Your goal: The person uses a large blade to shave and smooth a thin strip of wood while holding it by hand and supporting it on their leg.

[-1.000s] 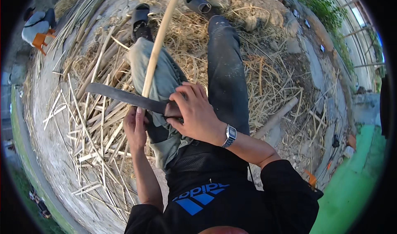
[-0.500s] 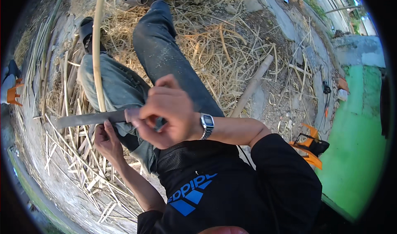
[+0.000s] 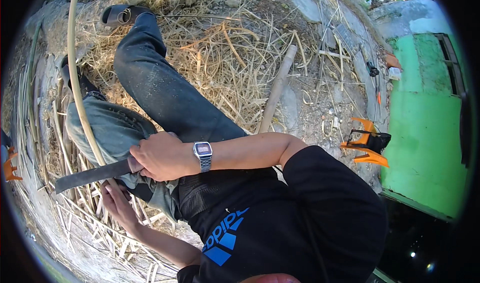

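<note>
My right hand (image 3: 162, 155), wearing a metal wristwatch (image 3: 203, 153), is closed around the handle of a long, dark-bladed machete (image 3: 92, 177). The blade points left and lies across the lower part of a long, pale bamboo strip (image 3: 82, 105). This strip rises over my left knee toward the top of the view. Just below the blade, my left hand (image 3: 119, 205) is closed at the strip's lower end; its fingertips are partly hidden. A grey-green cloth (image 3: 165, 198) hangs by my lap under the machete handle.
Split bamboo pieces (image 3: 117, 238) litter the ground at left, with longer poles (image 3: 32, 98) beyond. Curly shavings (image 3: 240, 58) cover the ground ahead. A thick bamboo pole (image 3: 277, 88) lies right of my legs. An orange chair-like object (image 3: 367, 155) stands near a green wall (image 3: 420, 133).
My right hand, blurred and with looser fingers before, now wraps firmly round the machete handle. The blade's tip has tilted lower. The view has shifted, so most things appear further left.
</note>
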`<state>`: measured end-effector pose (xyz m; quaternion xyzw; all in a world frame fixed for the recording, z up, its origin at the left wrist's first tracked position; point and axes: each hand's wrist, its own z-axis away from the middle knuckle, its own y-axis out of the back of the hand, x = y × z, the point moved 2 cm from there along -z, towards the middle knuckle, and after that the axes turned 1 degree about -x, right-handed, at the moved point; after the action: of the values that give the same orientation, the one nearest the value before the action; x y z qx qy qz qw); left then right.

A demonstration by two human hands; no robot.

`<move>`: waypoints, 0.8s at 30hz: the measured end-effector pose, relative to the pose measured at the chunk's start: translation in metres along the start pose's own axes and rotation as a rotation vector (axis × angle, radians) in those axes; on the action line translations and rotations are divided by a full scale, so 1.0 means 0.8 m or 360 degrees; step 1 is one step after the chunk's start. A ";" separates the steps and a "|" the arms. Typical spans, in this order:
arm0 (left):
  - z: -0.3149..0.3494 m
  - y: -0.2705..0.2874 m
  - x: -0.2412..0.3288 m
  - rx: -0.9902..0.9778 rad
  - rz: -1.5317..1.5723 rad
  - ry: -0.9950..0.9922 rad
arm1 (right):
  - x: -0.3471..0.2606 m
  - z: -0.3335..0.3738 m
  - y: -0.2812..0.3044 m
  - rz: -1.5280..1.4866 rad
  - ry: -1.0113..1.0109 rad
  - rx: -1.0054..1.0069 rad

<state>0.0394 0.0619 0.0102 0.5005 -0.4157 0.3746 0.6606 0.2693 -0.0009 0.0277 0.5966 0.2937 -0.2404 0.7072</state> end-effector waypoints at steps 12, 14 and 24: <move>0.034 0.035 -0.015 0.0421 -0.0800 -0.0119 | -0.029 -0.014 0.012 -0.0276 0.0143 -0.0076; 0.029 0.025 -0.010 0.0299 -0.0617 0.0064 | -0.031 -0.014 0.018 -0.0220 0.0024 -0.0068; 0.030 0.018 0.020 0.0272 -0.0677 0.0098 | -0.026 -0.026 0.023 0.0368 0.0179 -0.0070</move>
<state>0.0278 0.0431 0.0336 0.6193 -0.2474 0.2759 0.6922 0.2643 0.0228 0.0527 0.6233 0.2672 -0.1170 0.7255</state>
